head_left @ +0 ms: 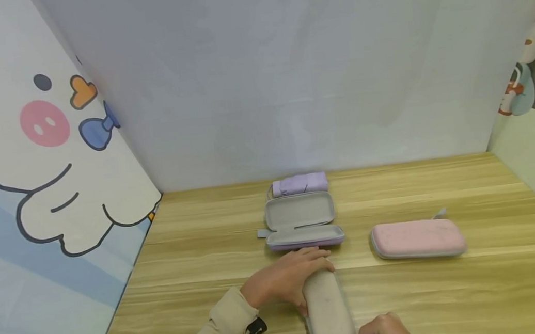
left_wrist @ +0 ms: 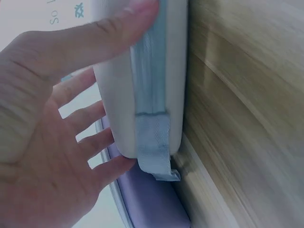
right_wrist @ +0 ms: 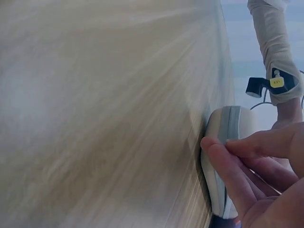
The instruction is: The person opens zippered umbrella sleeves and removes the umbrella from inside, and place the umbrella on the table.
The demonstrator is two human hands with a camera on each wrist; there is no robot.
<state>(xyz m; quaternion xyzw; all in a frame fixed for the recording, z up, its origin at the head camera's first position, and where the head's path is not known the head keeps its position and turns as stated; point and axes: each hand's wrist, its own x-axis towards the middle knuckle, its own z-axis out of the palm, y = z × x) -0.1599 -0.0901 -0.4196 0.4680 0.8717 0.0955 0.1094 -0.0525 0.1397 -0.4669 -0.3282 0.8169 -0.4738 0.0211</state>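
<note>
A beige zippered hard case [head_left: 328,310] lies on the table, its long side running away from me. My left hand [head_left: 293,275] grips its far end, thumb on the near-left side and fingers over the far end. In the left wrist view, a grey-blue zipper band [left_wrist: 151,80] and a fabric tab [left_wrist: 154,142] show on this case. At the case's near right corner is my right hand [head_left: 385,329]. In the right wrist view, its thumb and forefinger pinch at the zipper [right_wrist: 231,124]; any zipper pull is hidden by the fingertips.
Just beyond the left hand, a purple hard case [head_left: 305,243] stands open with a grey lining. Behind it lies a purple folded umbrella [head_left: 300,184]. A closed pink case [head_left: 419,238] lies to the right. Printed cloth walls [head_left: 317,80] border the wooden table [head_left: 197,234].
</note>
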